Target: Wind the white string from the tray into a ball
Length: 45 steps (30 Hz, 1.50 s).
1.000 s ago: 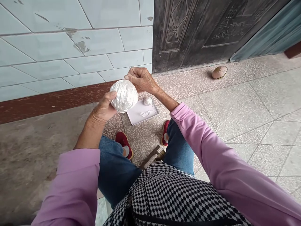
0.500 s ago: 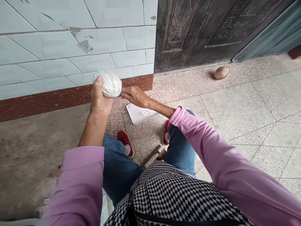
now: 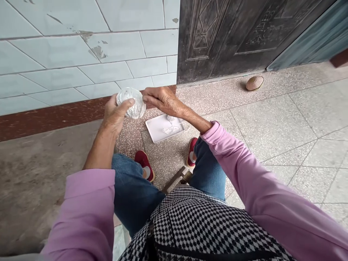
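Observation:
A white ball of thread (image 3: 130, 103) is held up in front of my knees by my left hand (image 3: 115, 114), fingers curled round its left and front side. My right hand (image 3: 160, 99) is just right of the ball, fingertips pinched close against it; the thread between them is too thin to see clearly. Below my hands a white flat tray (image 3: 156, 132) lies on the floor with a small white lump of thread (image 3: 170, 119) and loose strands on it, partly hidden by my right wrist.
I sit on a low stool (image 3: 176, 179), red shoes (image 3: 144, 165) on a speckled floor. A tiled wall (image 3: 81, 54) with a red base strip stands ahead, a dark carved door (image 3: 231, 32) to its right. A small oval object (image 3: 254, 83) lies by the door.
The ball was moved left and up, then came back toward the middle and is turned in my left hand. My right hand dropped from above the ball to its right side.

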### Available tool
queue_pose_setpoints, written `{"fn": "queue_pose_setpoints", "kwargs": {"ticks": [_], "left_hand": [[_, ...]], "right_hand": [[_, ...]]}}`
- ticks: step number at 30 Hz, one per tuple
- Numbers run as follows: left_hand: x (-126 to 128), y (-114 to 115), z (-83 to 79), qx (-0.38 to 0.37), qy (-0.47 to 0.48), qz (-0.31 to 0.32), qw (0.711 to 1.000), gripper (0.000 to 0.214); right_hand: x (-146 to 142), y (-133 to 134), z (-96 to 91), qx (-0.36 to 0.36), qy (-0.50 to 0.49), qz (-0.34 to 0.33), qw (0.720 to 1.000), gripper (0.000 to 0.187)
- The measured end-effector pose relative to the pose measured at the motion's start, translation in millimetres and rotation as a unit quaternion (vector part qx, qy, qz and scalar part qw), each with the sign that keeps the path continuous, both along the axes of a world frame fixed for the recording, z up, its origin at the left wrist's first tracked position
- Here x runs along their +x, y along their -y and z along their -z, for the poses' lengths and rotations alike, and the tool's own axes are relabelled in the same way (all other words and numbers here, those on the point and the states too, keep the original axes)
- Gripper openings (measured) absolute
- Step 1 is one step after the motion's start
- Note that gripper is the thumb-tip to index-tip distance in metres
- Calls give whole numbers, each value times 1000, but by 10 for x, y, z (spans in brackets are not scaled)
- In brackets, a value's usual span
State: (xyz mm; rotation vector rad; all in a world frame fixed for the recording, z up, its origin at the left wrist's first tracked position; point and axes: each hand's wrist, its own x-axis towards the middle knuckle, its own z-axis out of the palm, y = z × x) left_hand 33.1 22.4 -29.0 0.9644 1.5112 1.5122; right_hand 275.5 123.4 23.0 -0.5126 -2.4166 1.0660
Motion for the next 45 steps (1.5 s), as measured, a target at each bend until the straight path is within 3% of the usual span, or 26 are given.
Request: {"fn": "queue_pose_setpoints", "kwargs": {"ticks": [2, 6, 14, 18, 22, 26, 30, 34, 40, 45], "left_hand": [[147, 60, -106, -23, 30, 13, 999, 83], [320, 118, -233, -39, 76, 120, 989, 69], [363, 61, -81, -72, 59, 141, 986, 85], [473, 41, -150, -65, 102, 114, 986, 78], [579, 57, -250, -10, 142, 86, 986, 81], [562, 12, -250, 50, 143, 49, 987, 80], [463, -64, -174, 84, 172, -12, 981, 86], [316, -118, -59, 87, 152, -54, 983, 89], [21, -207, 150, 75, 41, -187, 979, 75], [-362, -201, 287, 59, -44, -233, 970, 77]], "right_hand": [[51, -72, -40, 4, 12, 42, 999, 30], [59, -108, -46, -31, -14, 69, 997, 33], [-61, -185, 88, -84, -37, 84, 992, 37], [-108, -342, 177, -113, -53, 98, 987, 46], [-167, -424, 268, -120, -67, 110, 984, 55], [-255, -331, 342, -91, -17, 103, 990, 41], [-353, -142, 378, -17, 97, 105, 990, 30], [-402, 114, 360, 0, 146, 45, 988, 32], [-366, 536, 266, -7, 144, -67, 987, 35], [-243, 518, 162, -14, 70, -102, 992, 34]]}}
